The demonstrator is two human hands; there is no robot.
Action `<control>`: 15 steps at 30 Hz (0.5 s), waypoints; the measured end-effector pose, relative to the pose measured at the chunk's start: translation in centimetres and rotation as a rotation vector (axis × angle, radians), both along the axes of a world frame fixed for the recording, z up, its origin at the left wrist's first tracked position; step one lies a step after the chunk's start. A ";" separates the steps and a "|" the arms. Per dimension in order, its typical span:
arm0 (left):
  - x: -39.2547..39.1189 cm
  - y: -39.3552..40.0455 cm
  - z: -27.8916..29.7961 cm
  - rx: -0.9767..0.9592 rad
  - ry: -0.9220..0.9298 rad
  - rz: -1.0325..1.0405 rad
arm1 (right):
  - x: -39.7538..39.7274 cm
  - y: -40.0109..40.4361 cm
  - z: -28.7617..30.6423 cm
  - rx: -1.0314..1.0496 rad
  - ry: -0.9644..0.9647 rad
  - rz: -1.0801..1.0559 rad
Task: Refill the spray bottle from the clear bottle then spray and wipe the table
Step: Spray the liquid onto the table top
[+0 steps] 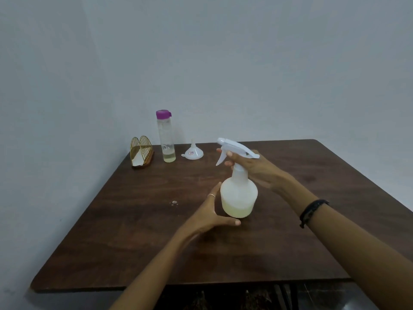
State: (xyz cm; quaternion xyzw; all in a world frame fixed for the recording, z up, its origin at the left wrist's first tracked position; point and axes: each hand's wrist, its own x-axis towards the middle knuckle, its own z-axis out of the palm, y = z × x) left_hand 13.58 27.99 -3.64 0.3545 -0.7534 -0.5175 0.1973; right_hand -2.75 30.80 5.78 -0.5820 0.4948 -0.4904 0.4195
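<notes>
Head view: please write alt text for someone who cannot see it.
A person's right hand grips the neck of a white spray bottle standing on a dark wooden table, while the left hand cups its base. At the back stand a clear bottle with a purple cap, a small funnel and a gold napkin holder.

Funnel (192, 151) stands between clear bottle (165, 136) and spray bottle (238, 190).

The spray bottle (238, 193) is milky white with pale yellowish liquid, the clear bottle (166, 139) has a purple cap (163, 114), the funnel (192, 151) is white, and the tabletop (138, 231) is dark wood-grained brown.
</notes>
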 end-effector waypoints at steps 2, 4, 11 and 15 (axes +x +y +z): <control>-0.7 -1.0 0.0 -0.008 0.071 0.045 | -0.7 -0.9 -0.1 0.021 -0.151 0.086; -1.4 -1.8 0.2 -0.022 0.094 0.034 | -1.5 -1.8 -0.3 0.072 -0.290 0.210; -3.5 -2.9 -0.5 -0.165 0.052 0.076 | -2.8 -4.7 -1.5 0.051 -0.285 0.295; -5.1 -3.3 0.0 -0.196 0.050 0.219 | -2.6 -5.7 -1.5 -0.037 -0.089 0.235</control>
